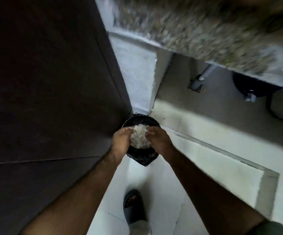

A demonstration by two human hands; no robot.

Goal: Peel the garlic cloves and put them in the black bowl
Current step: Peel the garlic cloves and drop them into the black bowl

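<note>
Standing on a pale tiled floor (162,192), looking straight down, both arms stretched forward over a black-lined bin (141,156) set in the corner where a dark cabinet side (49,82) meets a white wall post (137,78). Between the hands, a loose whitish clump of papery garlic peelings (139,137), held directly above the bin's opening. Left hand (120,141) cupped against the clump's left side, fingers curled inward onto it; right hand (160,140) pressed to the clump's right side, fingers likewise bent round it, so gripped from both sides at once. Fingertips partly buried in the peelings, so exact finger placement hard to tell. Bin's black liner showing above the clump at the far rim and below it at the near rim, a fold of liner hanging toward the floor. Up at the right, the blurred speckled edge of a stone worktop (205,31), with a grey pipe (203,75) on the wall beneath it. Near the bottom edge, one foot in a dark slide sandal (134,206) on the floor. No black bowl or peeled cloves in sight.
</note>
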